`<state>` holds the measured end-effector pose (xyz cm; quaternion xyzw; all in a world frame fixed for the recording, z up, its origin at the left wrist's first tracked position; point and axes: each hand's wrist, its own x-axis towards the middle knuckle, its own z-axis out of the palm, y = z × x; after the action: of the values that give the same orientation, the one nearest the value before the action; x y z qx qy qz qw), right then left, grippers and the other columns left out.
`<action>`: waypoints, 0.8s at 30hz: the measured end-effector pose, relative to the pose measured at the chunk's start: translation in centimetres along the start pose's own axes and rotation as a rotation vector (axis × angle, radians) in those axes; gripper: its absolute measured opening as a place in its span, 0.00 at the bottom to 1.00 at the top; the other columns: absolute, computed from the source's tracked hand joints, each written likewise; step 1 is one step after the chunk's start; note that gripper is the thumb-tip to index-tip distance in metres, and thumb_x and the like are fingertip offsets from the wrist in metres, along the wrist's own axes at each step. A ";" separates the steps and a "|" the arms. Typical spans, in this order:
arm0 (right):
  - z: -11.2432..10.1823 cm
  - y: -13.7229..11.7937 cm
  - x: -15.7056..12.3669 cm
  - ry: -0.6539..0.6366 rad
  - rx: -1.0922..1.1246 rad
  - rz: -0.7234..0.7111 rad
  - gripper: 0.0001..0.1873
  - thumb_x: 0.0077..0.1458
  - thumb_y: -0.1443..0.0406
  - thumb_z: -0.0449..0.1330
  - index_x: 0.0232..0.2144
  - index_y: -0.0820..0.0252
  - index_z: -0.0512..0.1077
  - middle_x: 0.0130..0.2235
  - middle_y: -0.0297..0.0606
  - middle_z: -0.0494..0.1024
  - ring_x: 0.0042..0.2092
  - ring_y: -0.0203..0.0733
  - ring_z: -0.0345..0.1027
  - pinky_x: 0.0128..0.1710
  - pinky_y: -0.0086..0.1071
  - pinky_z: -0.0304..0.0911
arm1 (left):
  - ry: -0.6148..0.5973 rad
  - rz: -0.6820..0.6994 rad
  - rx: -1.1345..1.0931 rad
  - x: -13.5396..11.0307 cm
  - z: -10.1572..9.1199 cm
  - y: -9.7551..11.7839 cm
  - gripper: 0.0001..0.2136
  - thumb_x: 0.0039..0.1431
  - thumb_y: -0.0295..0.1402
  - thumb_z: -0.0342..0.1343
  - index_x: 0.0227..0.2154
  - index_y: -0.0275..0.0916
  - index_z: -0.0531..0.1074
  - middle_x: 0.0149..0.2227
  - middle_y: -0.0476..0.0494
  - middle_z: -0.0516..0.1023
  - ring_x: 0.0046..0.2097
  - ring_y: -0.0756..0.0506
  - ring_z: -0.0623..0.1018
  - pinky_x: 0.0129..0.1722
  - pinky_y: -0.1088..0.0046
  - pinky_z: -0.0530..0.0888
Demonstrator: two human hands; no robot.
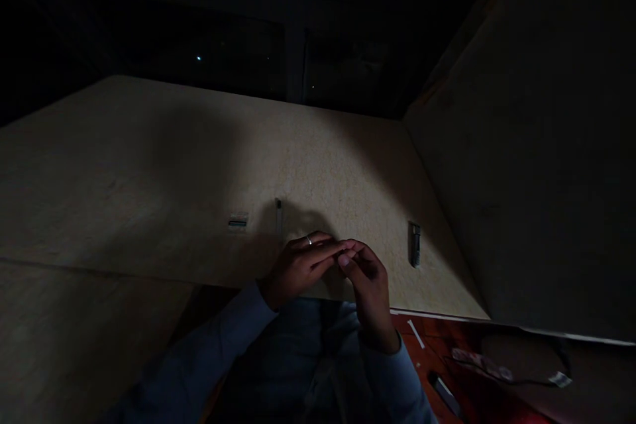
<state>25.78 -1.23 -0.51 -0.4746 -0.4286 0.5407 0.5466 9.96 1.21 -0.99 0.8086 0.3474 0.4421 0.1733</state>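
My left hand point(299, 266) and my right hand point(368, 291) meet fingertip to fingertip over the near edge of a pale board point(199, 165). Both are pinched together on something too small and dark to make out. A ring shows on a left finger. Just beyond the left hand a thin dark stick point(279, 214) lies on the board. A small striped block point(238, 221) lies to its left. A dark clip-like piece point(414, 244) lies to the right of my right hand.
The scene is very dim. A second pale panel point(536, 179) rises at the right. On the reddish floor point(432, 344) at lower right lie a white stick point(416, 334), a dark flat object point(446, 395) and a cable with a tag point(560, 379).
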 end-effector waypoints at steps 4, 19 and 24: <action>2.1 -0.1 0.3 -0.077 -0.041 -0.011 0.13 0.52 0.56 0.68 0.35 0.58 0.75 0.31 0.33 0.73 0.32 0.36 0.65 0.33 0.29 0.65 | 0.057 -0.049 0.002 -1.2 -1.4 -0.7 0.15 0.68 0.29 0.52 0.53 0.45 0.75 0.45 0.43 0.80 0.45 0.50 0.80 0.45 0.75 0.78; 4.3 2.0 3.2 0.022 -0.254 -0.082 0.17 0.57 0.53 0.62 0.39 0.60 0.74 0.37 0.39 0.78 0.37 0.41 0.70 0.38 0.33 0.63 | 0.209 -0.510 -0.501 -0.4 -4.1 -1.0 0.11 0.64 0.38 0.56 0.42 0.36 0.76 0.40 0.41 0.82 0.34 0.49 0.82 0.31 0.77 0.78; 4.7 3.4 3.1 -0.071 -0.729 -0.092 0.26 0.56 0.52 0.63 0.51 0.62 0.71 0.42 0.45 0.78 0.39 0.45 0.71 0.38 0.35 0.62 | 0.329 -0.646 -0.690 0.1 -4.4 -1.4 0.20 0.57 0.47 0.62 0.40 0.34 0.73 0.39 0.39 0.81 0.31 0.48 0.81 0.28 0.76 0.78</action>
<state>20.69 2.01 -3.18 -0.5995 -0.6325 0.3433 0.3501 5.76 2.19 0.67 0.4749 0.4365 0.5765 0.5016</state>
